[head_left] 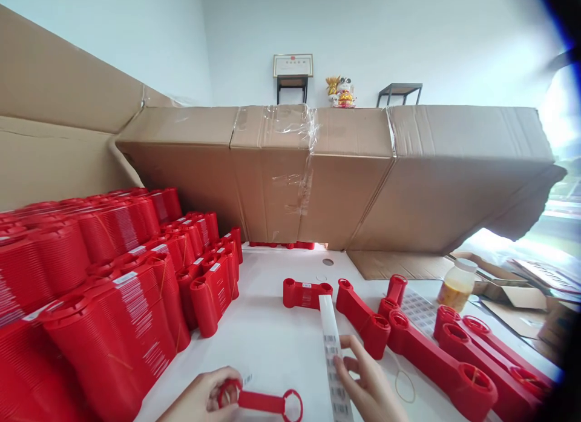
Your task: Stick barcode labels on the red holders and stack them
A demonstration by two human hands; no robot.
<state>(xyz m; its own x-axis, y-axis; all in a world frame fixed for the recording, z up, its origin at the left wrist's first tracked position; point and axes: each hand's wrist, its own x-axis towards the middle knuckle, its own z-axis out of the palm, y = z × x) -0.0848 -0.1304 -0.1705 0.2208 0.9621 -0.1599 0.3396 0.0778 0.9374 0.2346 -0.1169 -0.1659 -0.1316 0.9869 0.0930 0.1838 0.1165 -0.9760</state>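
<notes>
My left hand [213, 393] is closed on one end of a flat red plastic piece [261, 401] with a ring at each end. By its fingertips is a small barcode label [247, 379]; whether it is stuck to a finger or held, I cannot tell. My right hand [361, 373] pinches a long white strip of barcode labels [331, 340] along its right edge. The strip's upper end is bare of labels and overlaps a short red stack [306, 295] with a label on top. Right of the strip lies a longer red stack [363, 318].
Tall banded red stacks [136, 325] fill the left. More red stacks [447, 361] lie at right, beside a label sheet [415, 310] and a lidded jar [457, 283]. A rubber band [405, 387] rests on the white table [267, 343]. A taped cardboard wall [276, 186] stands behind.
</notes>
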